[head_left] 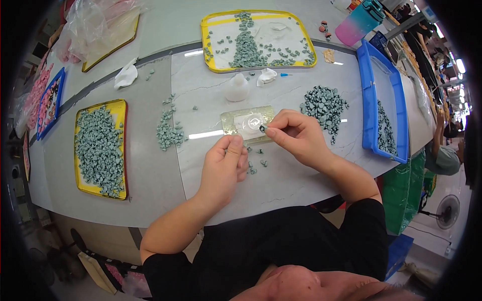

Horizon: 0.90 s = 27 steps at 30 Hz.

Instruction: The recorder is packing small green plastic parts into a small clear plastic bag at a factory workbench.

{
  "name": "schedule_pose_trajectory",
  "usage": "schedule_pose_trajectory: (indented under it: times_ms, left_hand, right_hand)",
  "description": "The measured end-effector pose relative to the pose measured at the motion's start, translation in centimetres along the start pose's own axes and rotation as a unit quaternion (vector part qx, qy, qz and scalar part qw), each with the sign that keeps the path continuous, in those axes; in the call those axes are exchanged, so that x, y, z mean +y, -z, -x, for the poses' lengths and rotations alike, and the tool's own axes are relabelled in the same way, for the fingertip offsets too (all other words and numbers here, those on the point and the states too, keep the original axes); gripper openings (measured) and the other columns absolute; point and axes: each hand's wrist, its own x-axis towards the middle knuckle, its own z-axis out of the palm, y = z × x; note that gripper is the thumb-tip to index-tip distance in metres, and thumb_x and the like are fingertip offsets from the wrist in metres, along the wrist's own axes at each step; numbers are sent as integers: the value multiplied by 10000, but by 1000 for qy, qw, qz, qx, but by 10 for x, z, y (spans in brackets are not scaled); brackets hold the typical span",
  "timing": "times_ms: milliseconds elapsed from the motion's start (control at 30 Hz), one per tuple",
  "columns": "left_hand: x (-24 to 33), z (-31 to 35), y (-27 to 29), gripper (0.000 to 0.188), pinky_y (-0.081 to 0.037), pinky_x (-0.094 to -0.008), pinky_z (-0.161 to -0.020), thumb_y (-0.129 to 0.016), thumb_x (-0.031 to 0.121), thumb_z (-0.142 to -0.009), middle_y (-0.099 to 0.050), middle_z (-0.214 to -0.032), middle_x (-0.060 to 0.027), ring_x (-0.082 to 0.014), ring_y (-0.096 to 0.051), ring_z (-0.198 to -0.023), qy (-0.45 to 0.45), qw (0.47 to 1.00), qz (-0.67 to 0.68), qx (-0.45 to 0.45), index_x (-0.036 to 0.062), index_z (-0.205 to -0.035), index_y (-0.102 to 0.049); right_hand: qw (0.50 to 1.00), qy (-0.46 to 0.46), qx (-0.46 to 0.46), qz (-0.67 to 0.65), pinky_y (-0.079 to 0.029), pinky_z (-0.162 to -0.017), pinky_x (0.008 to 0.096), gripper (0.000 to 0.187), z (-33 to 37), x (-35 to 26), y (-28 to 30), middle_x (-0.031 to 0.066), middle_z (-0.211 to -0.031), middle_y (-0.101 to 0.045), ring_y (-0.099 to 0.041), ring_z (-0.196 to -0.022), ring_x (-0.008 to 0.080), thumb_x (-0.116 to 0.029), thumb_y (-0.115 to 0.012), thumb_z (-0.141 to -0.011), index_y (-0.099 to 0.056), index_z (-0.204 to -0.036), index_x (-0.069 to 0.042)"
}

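Observation:
Between its thumb and forefinger, my right hand point(298, 138) pinches a small dark green piece point(262, 128). My left hand point(223, 163) is closed, thumb pressed on the curled fingers; whatever it may hold is hidden. Just beyond both hands lies a yellowish, see-through slab point(231, 119) with a clear round dish point(252, 121) on it. Several loose green pieces point(264, 163) lie on the table between my hands. A heap of shiny dark green pieces point(324, 108) is right of the slab, and a duller grey-green heap point(169, 135) is left of it.
A white bottle point(237, 88) stands behind the slab, near a crumpled white tissue point(266, 76). Yellow-rimmed trays of green pieces lie at the far side point(208, 62) and left point(125, 150). A blue bin point(370, 100) stands right, below a teal-pink drinking bottle point(357, 24).

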Motion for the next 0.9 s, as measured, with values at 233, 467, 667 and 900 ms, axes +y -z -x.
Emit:
schedule_pose_trajectory:
  times_ms: [233,467,667,900]
  left_hand:
    - [2,2,5,253,-222,-198,-419,-432,271,-948,-388,-625,23,-52,-282,-487,33,999,7,-8,51,-824,-451]
    - [2,3,7,253,-221,-199,-426,-429,268,-950,-398,-654,24,-47,-289,-501,28,999,8,-27,40,-847,-465]
    - [-1,5,9,235,-219,-198,-431,-422,261,-953,-399,-661,24,-47,-289,-505,20,999,11,-36,52,-853,-463]
    - [-5,11,7,211,-219,-198,-431,-428,251,-952,-385,-625,27,-44,-287,-506,-42,998,-47,-18,74,-839,-442]
  right_hand:
    - [999,35,-13,-12,-408,-598,203,51,1,3,-15,52,-816,-563,-515,-700,93,8,-631,-775,-603,-818,14]
    - [877,392,28,275,-443,-539,278,249,-1,8,-24,83,-787,-586,-550,-648,190,63,-686,-627,-635,-864,8]
    - [850,430,-11,306,-450,-546,282,314,-1,9,-21,97,-817,-593,-556,-662,204,35,-692,-582,-631,-889,43]
    - [824,468,-36,318,-478,-575,291,317,-3,5,-22,114,-843,-598,-576,-702,218,-5,-687,-578,-628,-884,54]
